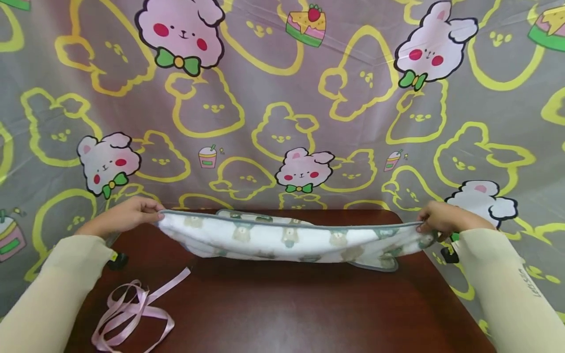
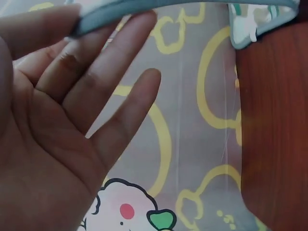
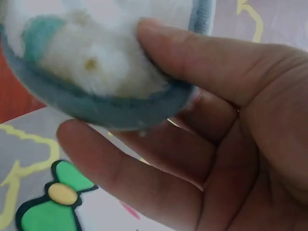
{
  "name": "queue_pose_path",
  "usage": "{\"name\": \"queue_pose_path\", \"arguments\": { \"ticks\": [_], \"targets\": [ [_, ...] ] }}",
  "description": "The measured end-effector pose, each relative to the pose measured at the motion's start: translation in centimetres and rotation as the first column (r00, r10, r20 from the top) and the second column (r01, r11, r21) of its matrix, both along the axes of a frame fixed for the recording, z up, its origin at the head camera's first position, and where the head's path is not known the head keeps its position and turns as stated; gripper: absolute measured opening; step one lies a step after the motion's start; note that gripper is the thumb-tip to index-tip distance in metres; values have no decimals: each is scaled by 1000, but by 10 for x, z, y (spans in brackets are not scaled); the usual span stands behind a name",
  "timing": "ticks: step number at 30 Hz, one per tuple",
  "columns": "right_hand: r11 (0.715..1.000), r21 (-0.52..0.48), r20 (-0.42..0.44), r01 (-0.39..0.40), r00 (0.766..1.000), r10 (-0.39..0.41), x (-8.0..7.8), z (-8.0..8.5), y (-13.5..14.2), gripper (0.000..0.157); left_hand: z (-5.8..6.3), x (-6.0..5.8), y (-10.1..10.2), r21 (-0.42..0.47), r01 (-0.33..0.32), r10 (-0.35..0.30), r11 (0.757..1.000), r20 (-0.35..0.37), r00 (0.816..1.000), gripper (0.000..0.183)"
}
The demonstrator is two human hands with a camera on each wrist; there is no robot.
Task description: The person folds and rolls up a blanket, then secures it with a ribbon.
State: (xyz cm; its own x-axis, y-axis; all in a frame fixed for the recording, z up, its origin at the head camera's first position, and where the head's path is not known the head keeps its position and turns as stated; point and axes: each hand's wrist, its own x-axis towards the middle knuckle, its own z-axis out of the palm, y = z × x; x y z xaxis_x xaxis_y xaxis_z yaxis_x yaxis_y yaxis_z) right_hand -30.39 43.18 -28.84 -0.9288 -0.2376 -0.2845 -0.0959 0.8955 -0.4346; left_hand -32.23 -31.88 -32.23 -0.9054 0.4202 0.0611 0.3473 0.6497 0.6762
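Note:
A white towel (image 1: 269,240) with a bear print and grey-blue edging stretches sideways above the far part of the table, its middle sagging in folds. My left hand (image 1: 128,214) pinches its left corner; in the left wrist view the thumb and index finger of that hand (image 2: 62,120) meet at the edging while the other fingers spread away. At the opposite end my right hand (image 1: 450,219) grips the right corner. In the right wrist view the thumb of this hand (image 3: 231,110) presses on the printed face, with fingers behind the cloth. A lower corner dangles near the right end.
A loose heap of pink ribbon (image 1: 132,314) lies on the dark reddish-brown table (image 1: 300,304) at the front left. Behind the table hangs a grey curtain (image 1: 282,132) printed with yellow outlines and cartoon rabbits, which also runs down past the table's sides.

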Motion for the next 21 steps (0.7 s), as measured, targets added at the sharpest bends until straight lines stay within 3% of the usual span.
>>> {"name": "queue_pose_path", "arguments": {
  "ticks": [5, 8, 11, 13, 16, 21],
  "targets": [
    [1000, 3, -29, -3, 1000, 3, -24, 13, -7, 15, 14, -27, 6, 6, -5, 5, 1000, 60, 998, 20],
    [1000, 14, -112, -18, 994, 19, -37, 21, -8, 16, 25, -39, 9, -15, -20, 21, 1000, 49, 999, 22],
    [1000, 13, -230, -27, 973, 29, -50, 29, -9, 11, 37, -51, 11, -23, -47, 47, 999, 33, 998, 25],
    [999, 36, -327, -22, 944, 32, -57, 36, -11, 10, 43, -60, 13, -14, -68, 68, 998, 9, 998, 27],
    [998, 67, -475, 12, 880, 22, -63, 47, -18, 14, 53, -71, 17, 20, -117, 118, 993, -34, 992, 29],
    [995, 29, -635, 99, 770, -58, -63, 68, -28, 25, 78, -73, 21, 104, -224, 237, 969, -138, 962, 37]
  ]
}}
